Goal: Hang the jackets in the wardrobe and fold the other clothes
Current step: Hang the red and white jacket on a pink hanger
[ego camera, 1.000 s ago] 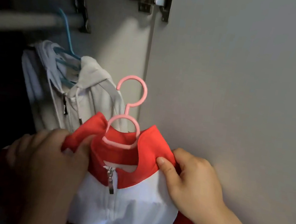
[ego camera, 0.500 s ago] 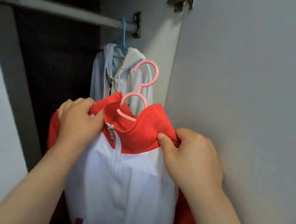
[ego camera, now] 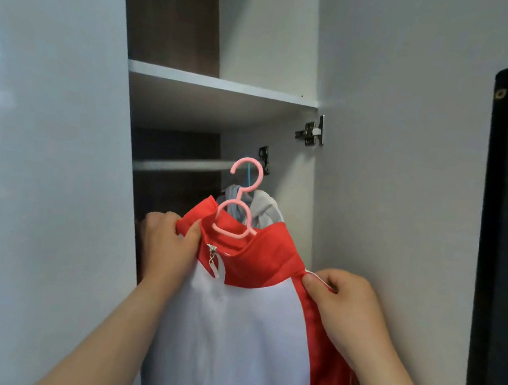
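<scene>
**Wardrobe open, red and white jacket held up at the rail**

Pale wardrobe (ego camera: pixel 221 84) walls fill the view, with a glossy closed door on the left and the open door (ego camera: pixel 393 178) on the right, its metal hinge (ego camera: pixel 312 133) showing. Under the shelf, a rail (ego camera: pixel 185 164) crosses the dark interior. At its far right end a grey hoodie (ego camera: pixel 265 210) hangs on a blue hanger (ego camera: pixel 249 175).

Nearer, in front of the opening, the red and white jacket (ego camera: pixel 237 335) sits on a pink hanger (ego camera: pixel 240 194). The hanger's hook is level with the rail's right end, though whether it touches the rail cannot be told. The left hand (ego camera: pixel 168 245) grips the red collar on the left side, fingers curled round the cloth. The right hand (ego camera: pixel 344 304) pinches the jacket's right shoulder seam, thumb on the front. The zip is closed up to the collar.
</scene>
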Action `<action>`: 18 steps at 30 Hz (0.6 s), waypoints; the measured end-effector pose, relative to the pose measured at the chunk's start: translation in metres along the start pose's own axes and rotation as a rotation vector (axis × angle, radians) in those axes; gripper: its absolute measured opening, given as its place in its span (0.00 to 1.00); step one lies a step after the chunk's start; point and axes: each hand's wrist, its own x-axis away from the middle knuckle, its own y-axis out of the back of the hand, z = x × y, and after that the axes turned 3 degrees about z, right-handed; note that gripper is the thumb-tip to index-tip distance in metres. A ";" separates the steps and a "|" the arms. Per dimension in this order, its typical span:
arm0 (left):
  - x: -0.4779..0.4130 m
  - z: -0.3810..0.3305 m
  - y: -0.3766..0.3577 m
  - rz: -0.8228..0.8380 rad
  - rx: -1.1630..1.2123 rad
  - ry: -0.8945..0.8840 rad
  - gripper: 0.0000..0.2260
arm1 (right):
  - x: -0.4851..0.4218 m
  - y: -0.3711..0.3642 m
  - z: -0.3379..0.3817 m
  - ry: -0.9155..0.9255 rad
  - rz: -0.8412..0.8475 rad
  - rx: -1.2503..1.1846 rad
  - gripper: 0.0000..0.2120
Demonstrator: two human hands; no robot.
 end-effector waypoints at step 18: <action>-0.157 -0.016 -0.062 -0.097 -0.141 0.068 0.15 | -0.113 -0.083 0.004 -0.044 -0.278 -0.087 0.14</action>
